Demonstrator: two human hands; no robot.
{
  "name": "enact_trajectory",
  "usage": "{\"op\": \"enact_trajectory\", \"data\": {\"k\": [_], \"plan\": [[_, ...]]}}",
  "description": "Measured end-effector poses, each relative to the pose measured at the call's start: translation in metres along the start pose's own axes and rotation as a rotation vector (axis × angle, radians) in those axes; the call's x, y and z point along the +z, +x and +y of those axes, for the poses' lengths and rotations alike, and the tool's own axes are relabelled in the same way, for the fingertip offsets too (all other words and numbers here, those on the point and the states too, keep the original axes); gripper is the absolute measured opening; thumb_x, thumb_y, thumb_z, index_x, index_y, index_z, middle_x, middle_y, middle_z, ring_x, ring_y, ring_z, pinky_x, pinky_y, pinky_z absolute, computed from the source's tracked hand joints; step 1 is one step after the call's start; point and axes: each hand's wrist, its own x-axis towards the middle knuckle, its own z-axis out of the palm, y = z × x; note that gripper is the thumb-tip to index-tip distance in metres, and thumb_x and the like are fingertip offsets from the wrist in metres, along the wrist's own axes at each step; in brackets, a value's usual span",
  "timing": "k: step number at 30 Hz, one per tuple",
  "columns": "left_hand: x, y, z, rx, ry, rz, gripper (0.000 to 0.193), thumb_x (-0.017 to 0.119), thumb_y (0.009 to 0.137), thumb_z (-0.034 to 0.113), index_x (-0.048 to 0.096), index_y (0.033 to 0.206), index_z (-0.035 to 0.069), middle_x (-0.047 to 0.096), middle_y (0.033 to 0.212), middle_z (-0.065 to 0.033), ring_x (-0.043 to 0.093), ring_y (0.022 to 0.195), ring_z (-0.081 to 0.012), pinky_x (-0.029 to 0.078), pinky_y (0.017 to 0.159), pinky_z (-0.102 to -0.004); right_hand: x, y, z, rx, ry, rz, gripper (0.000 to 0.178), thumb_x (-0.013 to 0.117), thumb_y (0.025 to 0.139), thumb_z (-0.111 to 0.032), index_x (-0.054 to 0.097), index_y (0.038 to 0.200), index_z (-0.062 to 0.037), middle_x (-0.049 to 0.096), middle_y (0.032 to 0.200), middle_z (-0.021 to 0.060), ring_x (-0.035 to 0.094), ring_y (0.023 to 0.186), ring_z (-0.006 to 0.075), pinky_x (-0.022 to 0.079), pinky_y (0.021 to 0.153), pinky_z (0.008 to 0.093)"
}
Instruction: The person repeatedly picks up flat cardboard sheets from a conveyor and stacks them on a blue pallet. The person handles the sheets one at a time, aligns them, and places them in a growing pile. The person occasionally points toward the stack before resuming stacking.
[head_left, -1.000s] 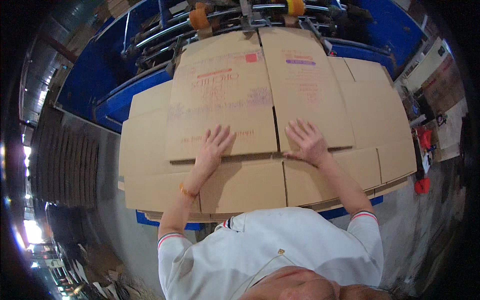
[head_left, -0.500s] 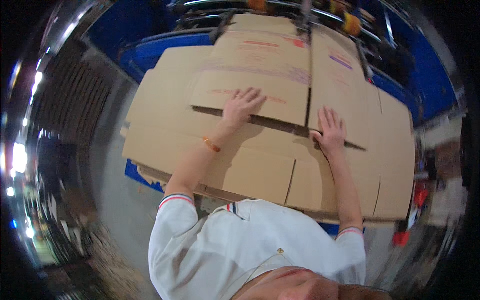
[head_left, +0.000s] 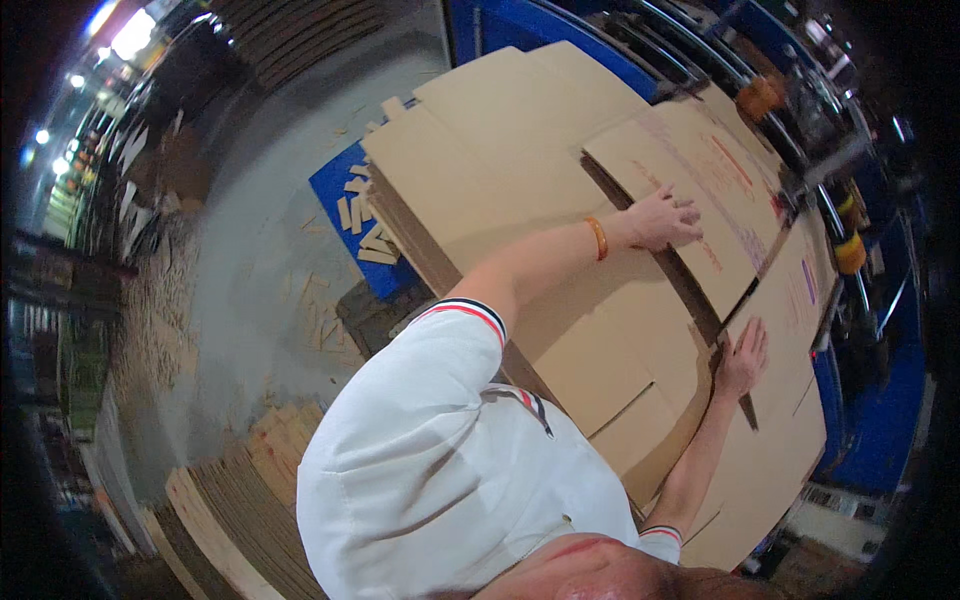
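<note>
Flat brown cardboard sheets lie stacked in front of me, cut with slots. The top sheet is a slotted box blank whose printed panel carries red and purple marks and runs in toward the machine. My left hand rests on the near edge of that panel, fingers spread a little. Lower and to the right, my right hand lies flat on the cardboard beside the end of a slot. Neither hand grips anything. An orange bracelet circles my left wrist.
Along the far right side runs a machine with metal bars and orange rollers. A blue platform under the stack bears cardboard scraps. More scraps litter the grey floor. Another cardboard stack stands at lower left.
My view has swung to the left, so the cardboard and machine now appear turned and farther right. Both hands stay on the cardboard in about the same places.
</note>
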Motion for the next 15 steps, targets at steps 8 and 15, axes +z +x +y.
{"op": "enact_trajectory", "data": {"k": [8,15], "plan": [[-0.01,-0.057,-0.042,-0.365,-0.057,0.087,0.087,0.064,0.065,0.07,0.049,0.131,0.015,0.037,0.142,-0.0154,0.025,0.137,-0.0375,0.014,0.105,-0.0666,0.008,-0.028,0.015,0.209,-0.044,-0.011,0.072,0.025,0.09,-0.068,0.038,0.142,-0.0203,0.036,0.146,0.0107,0.028,0.135,0.0379,0.023,0.106,0.0561],[0.025,0.018,-0.083,-0.437,-0.146,0.18,0.096,0.065,0.064,0.07,0.043,0.136,0.011,0.032,0.144,-0.0205,0.021,0.138,-0.0388,0.009,0.106,-0.0668,0.066,0.043,0.057,0.256,-0.222,0.125,0.08,0.025,0.088,-0.071,0.027,0.146,-0.0168,0.019,0.152,0.0177,0.015,0.137,0.0466,0.02,0.105,0.0624]]}}
